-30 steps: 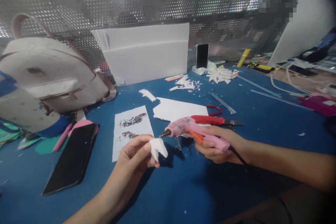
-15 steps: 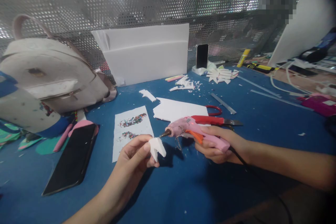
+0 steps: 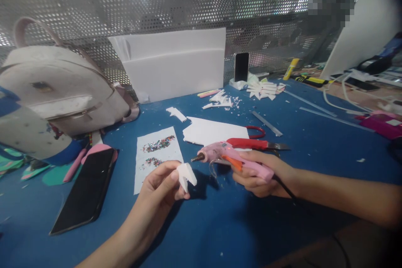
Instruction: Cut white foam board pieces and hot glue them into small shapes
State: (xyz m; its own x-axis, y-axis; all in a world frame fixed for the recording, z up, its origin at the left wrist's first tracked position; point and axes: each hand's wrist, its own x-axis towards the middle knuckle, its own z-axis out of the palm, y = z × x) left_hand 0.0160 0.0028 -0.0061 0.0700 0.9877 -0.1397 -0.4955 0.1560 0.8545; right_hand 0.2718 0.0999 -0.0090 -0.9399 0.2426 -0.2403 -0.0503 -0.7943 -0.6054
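Between the thumb and fingers of my left hand [image 3: 163, 188] is a small notched piece of white foam board [image 3: 187, 176]. My right hand [image 3: 259, 176] is closed around the handle of a pink glue gun [image 3: 220, 150] with an orange trigger, its black cord trailing down behind the wrist. The nozzle points left, just above the foam piece and slightly apart from it. Thin glue strands hang under the gun. Behind my left hand lies a sheet of paper [image 3: 171, 144] with two patches of colourful glitter. Red-handled scissors [image 3: 251, 144] lie behind the gun, partly hidden by it.
A large white foam piece [image 3: 213, 131] and white scraps [image 3: 221, 99] lie farther back. Clear glue sticks [image 3: 266, 123] rest at the right. On the left are a dark phone [image 3: 84, 192], a bottle [image 3: 34, 130] and a backpack [image 3: 63, 83]. A white board [image 3: 179, 67] stands behind.
The glue gun's nozzle has drawn up slightly and away from the foam piece's top edge. Both hands keep their grips, and the things on the table stay put.
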